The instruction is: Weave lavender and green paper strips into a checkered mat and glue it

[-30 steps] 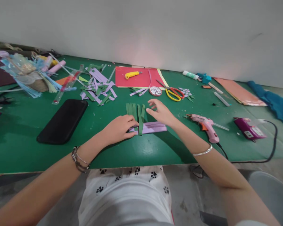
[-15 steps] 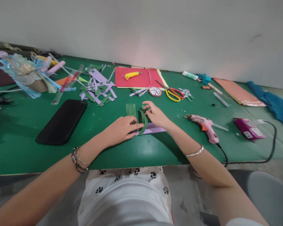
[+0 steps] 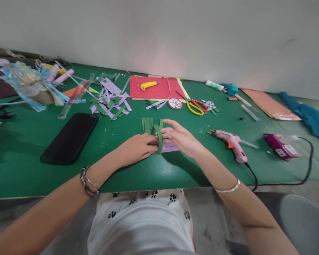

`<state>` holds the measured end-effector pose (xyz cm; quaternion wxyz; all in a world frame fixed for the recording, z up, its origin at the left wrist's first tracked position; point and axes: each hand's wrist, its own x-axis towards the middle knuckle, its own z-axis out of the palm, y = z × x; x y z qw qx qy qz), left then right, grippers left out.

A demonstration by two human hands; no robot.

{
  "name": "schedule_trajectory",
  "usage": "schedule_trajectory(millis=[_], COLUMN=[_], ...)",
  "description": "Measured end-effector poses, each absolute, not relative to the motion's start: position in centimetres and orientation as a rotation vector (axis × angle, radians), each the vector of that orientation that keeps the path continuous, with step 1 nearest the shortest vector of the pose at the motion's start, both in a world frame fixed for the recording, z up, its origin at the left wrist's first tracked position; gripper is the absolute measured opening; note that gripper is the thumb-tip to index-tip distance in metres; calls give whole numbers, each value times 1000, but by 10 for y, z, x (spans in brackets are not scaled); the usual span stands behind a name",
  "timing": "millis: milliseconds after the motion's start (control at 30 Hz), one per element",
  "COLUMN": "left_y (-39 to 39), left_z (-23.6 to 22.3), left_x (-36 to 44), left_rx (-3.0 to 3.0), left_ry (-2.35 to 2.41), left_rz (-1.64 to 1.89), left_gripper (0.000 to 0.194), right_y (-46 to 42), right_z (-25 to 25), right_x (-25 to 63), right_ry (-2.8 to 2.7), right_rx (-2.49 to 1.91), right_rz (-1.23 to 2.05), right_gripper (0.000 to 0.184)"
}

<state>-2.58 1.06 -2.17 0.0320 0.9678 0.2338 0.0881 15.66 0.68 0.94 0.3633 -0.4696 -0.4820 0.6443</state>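
My left hand (image 3: 140,149) rests on the table over a small piece of green and purple paper strips, its fingers closed on the near edge. Flat green paper strips (image 3: 147,125) stick out beyond its fingers. One green paper strip (image 3: 160,141) is bent up in a loop between my hands. My right hand (image 3: 185,139) is at this loop, thumb and fingertips together around it while the index finger stretches out. Purple paper strips (image 3: 170,148) run out under my right hand. The fingertips of both hands are partly hidden.
A black phone (image 3: 70,138) lies to the left, with a heap of cut paper strips (image 3: 110,97) behind it. Scissors (image 3: 195,107) and a yellow cutter (image 3: 149,85) lie farther back. A pink glue gun (image 3: 232,141) and its cord are on the right.
My right hand has moved nearer and lower, its fingers now at the green loop. That loop stands more upright and has shifted slightly left. My left hand stays nearly in place.
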Motion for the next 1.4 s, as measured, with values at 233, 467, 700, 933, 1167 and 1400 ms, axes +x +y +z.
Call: schedule_trajectory(millis=[233, 467, 700, 933, 1167, 1400], left_y=[12, 11, 8, 8, 9, 8], left_z=[-23, -22, -16, -16, -15, -15], left_x=[-26, -26, -23, -23, -23, -24], left_rx=[2877, 2898, 2773, 2720, 2688, 2636], left_ry=[713, 711, 861, 864, 860, 870], left_rz=[290, 305, 278, 302, 309, 376], left_gripper=[24, 27, 22, 23, 26, 41], right_y=[-27, 13, 47, 52, 46, 38], right_z=[37, 10, -5, 12, 12, 10], right_x=[182, 187, 170, 162, 179, 189], right_ry=[-2290, -2124, -2679, -2868, -2606, -2158], right_rx=[-595, -1070, -1329, -1375, -1197, -1159], right_rz=[1871, 1098, 426, 413, 729, 1223], right_gripper=[27, 28, 43, 21, 10, 11])
